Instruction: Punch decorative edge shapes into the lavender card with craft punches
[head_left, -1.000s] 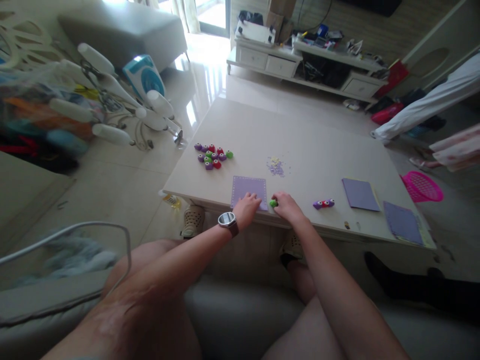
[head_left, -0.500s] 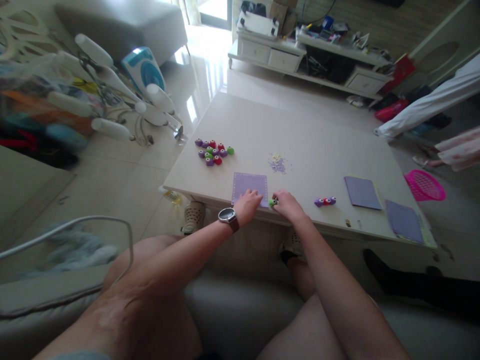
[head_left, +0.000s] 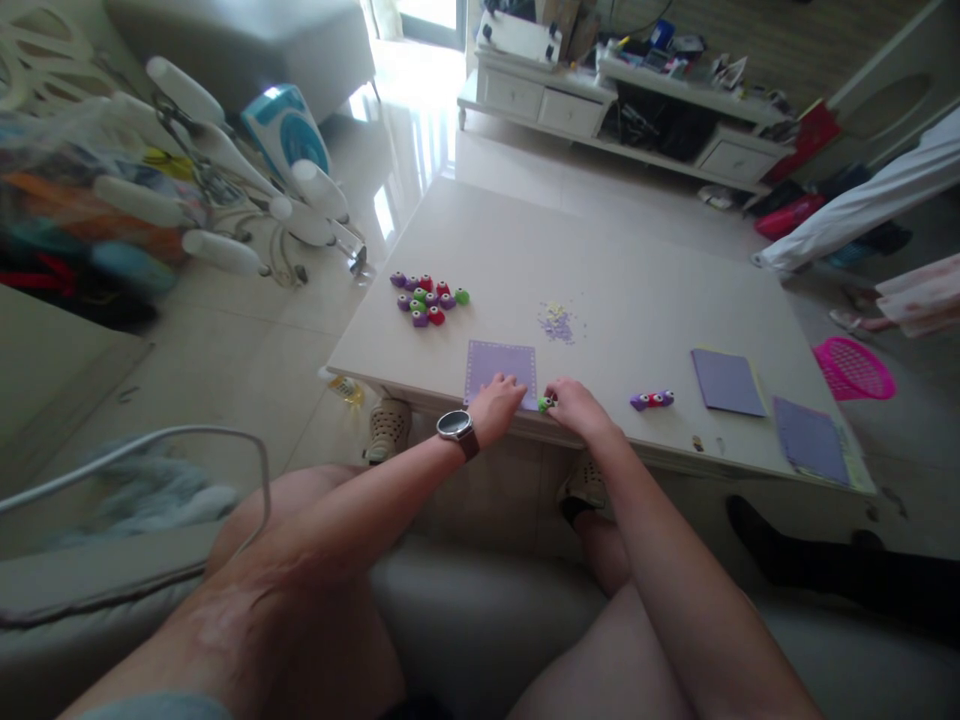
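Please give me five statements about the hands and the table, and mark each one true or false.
1. The left hand rests on a purple sheet. True.
2. The right hand holds a red craft punch. False: the right hand holds a green craft punch.
3. The wristwatch is on the right wrist. False: the wristwatch is on the left.
4. Paper bits lie on the table. True.
5. The pink basket is on the table. False: the pink basket is beside it.

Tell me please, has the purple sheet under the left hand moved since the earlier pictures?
No, not visibly. The purple sheet, under the left hand, keeps its place against the tabletop; only the camera view shifted slightly.
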